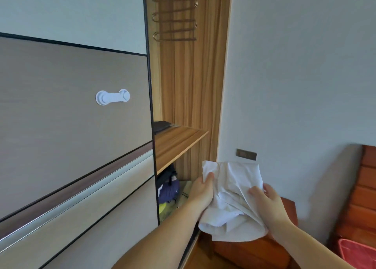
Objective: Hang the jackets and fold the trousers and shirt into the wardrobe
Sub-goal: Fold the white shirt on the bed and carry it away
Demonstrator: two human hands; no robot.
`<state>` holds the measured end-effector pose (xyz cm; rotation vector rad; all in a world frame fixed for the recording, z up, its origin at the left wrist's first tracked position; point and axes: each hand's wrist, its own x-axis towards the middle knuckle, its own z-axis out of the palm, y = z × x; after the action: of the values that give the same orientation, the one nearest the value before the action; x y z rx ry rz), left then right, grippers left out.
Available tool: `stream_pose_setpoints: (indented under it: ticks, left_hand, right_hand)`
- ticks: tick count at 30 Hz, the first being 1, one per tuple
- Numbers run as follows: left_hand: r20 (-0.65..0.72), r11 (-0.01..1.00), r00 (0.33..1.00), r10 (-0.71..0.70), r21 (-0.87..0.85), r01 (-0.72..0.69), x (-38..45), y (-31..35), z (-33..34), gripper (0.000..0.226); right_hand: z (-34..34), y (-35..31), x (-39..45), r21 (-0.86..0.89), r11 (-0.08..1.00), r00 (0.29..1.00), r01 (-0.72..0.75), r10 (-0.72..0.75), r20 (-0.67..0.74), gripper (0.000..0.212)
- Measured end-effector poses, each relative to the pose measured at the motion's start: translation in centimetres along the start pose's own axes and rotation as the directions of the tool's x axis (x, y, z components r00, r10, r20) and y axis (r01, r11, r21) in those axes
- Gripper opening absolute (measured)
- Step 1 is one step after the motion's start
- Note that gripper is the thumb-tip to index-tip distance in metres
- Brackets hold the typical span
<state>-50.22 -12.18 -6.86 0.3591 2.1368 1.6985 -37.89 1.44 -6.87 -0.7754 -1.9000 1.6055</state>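
I am holding a white shirt (234, 195) bunched between both hands, in the air in front of the open right section of the wardrobe (189, 85). My left hand (201, 191) is gripping its left edge, thumb curled over the cloth and fingers tucked behind it. My right hand (268, 201) is closing on the right side, fingers bent into the folds. The shirt is crumpled, and its lower part is sagging down in front of a reddish wooden bedside cabinet (254, 248).

The wardrobe's sliding door (71, 106) is filling the left of my view, with a pale panel on top, a grey-brown panel in the middle and lighter bands below, all split by dark lines; a white plastic child lock (113, 97) is sticking to the middle panel. Beside the door the wood-grain interior is showing. A tiered metal hanger (175, 16) is hanging near the top. Lower down a wooden shelf (177, 142) is running across, with something dark (160, 126) lying at its back left corner. Under the shelf a dark blue bundle (168, 189) and some yellow-green cloth (165, 206) are lying in the bottom compartment.

To the right a plain pale wall (305, 65) is carrying a dark switch plate (246, 154). A reddish wooden headboard (364, 187) is standing at the far right, with a red mesh basket (358, 252) in the corner below it
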Motion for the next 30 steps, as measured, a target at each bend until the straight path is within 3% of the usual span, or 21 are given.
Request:
stream_pose_setpoints:
  ticks: [7,10,14,18,23,27,30]
  left_hand:
    - [-0.003,0.995,1.000,0.008,-0.102,-0.009,10.7,4.4,0.4,0.052]
    - [-0.082,0.993,0.997,-0.012,-0.121,0.002,15.0,5.0,0.4,0.068]
    - [-0.120,0.983,0.989,-0.092,-0.171,0.070,21.0,6.1,0.5,0.051]
    - [-0.217,0.978,0.966,-0.143,-0.181,0.103,26.7,6.7,0.0,0.060]
    - [-0.374,0.967,0.908,-0.189,-0.233,0.105,31.8,4.6,-2.6,0.049]
    - [-0.385,0.936,0.871,-0.305,-0.292,0.199,35.7,2.7,-6.1,0.047]
    - [-0.376,0.916,0.861,-0.342,-0.337,0.217,39.3,1.0,-8.7,0.052]
  right_hand:
    - [3.1,-1.7,13.8,0.005,0.999,0.998,0.035,-0.035,0.053,0.012]
    - [5.3,-1.3,19.8,0.015,0.998,0.992,0.061,-0.062,0.106,0.016]
    - [8.1,-0.8,28.0,0.047,0.996,0.977,0.078,-0.086,0.196,0.021]
    - [11.6,-0.4,35.1,0.032,0.999,0.951,0.043,-0.051,0.306,0.014]
    - [17.6,-0.1,40.1,-0.008,1.000,0.876,0.000,0.004,0.482,0.024]
    - [23.6,0.4,44.4,-0.122,0.990,0.789,0.073,0.017,0.614,0.013]
    - [28.3,0.8,47.4,-0.230,0.964,0.744,0.130,0.058,0.666,0.020]
